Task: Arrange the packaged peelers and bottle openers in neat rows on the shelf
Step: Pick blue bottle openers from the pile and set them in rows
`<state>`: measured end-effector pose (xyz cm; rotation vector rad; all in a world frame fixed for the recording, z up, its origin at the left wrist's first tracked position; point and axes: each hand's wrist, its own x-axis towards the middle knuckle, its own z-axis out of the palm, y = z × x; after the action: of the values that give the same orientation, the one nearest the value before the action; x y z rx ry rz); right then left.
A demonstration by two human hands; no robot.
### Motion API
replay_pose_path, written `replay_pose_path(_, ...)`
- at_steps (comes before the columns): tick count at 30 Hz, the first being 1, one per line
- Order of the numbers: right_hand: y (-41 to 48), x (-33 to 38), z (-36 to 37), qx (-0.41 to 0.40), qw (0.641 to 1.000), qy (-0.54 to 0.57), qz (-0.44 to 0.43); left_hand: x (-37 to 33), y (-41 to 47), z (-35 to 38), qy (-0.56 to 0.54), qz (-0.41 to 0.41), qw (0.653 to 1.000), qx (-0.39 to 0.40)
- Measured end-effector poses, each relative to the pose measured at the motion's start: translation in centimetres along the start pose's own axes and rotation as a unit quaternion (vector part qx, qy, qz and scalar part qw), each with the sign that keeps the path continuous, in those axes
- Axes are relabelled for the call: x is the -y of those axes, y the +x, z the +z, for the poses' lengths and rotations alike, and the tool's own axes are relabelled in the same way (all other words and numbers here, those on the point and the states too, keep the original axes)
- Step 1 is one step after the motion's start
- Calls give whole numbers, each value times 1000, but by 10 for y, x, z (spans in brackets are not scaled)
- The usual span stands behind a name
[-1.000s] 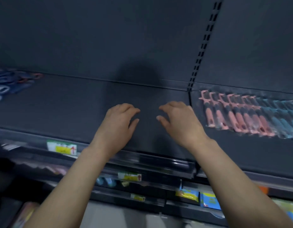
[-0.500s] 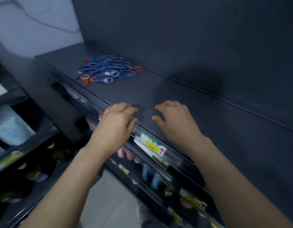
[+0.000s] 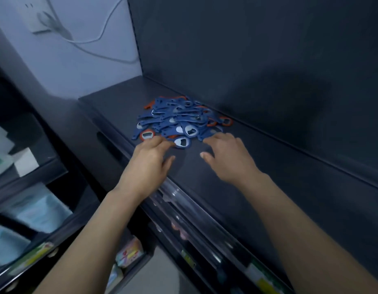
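Observation:
A loose heap of blue and orange bottle openers [image 3: 179,119] lies near the left end of the dark shelf [image 3: 268,179], close to the back panel. My left hand [image 3: 150,164] hovers palm down at the heap's near edge, fingertips touching or almost touching an orange-ringed opener [image 3: 147,135] and a blue one [image 3: 181,142]. My right hand [image 3: 228,158] is spread just right of them, fingertips at the heap's right side. Neither hand holds anything. No peelers are in view.
The shelf's clear price rail [image 3: 184,200] runs along its front edge. Lower shelves with packaged goods [image 3: 128,253] sit below. A side rack [image 3: 31,172] with pale packages stands at left. A wall socket with a white cable [image 3: 56,26] is at top left.
The view has swung left along the shelf, away from the row of pink and blue peelers. Both hands have moved from the bare shelf front up to the opener heap.

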<state>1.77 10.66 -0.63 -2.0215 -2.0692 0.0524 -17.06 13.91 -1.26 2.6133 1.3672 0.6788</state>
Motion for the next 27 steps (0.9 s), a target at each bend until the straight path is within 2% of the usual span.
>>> replay_pose_path(5, 35, -3, 14, 3, 999, -17, 50, 36, 49, 16, -10, 13, 999, 41)
replay_pose_path(11, 67, -8, 30, -11, 991, -12, 135, 70, 112, 42, -8, 81, 992, 99)
replay_pose_path(16, 97, -12, 45, 13, 984, 38, 171, 99, 151, 58, 0, 85, 973, 216)
replay_pose_path(20, 117, -17, 54, 71, 978, 86, 176, 112, 171, 71, -12, 86, 958, 273)
replay_pose_path(23, 130, -20, 59, 109, 974, 100, 172, 115, 182, 77, -24, 79, 956, 282)
replay_pose_path(27, 138, -22, 60, 107, 978, 86, 156, 118, 188, 78, -41, 99, 968, 227)
